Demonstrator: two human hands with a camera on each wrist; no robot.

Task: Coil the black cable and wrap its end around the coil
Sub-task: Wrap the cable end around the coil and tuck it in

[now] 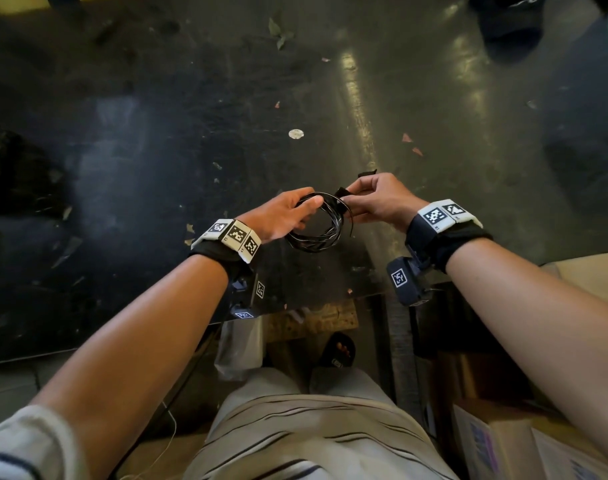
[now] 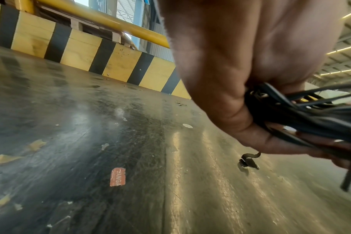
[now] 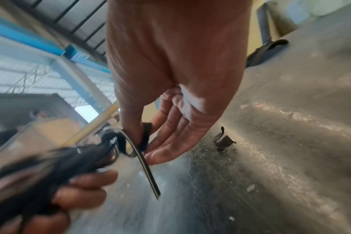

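— Where's the black cable point(image 1: 314, 223)?
— Coiled, held above the counter point(image 1: 157, 133). The left hand point(image 1: 282, 216) has its grip clamped round the coil.
— And the right hand point(image 1: 378, 199)?
— Pinching a dark strap point(image 3: 145, 137) at the coil's edge.

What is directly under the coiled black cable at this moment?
The coil hangs in the air, gripped by the left hand and pinched by the right hand. Below it lies the dark scuffed tabletop; the patch directly beneath is partly hidden by the loops.
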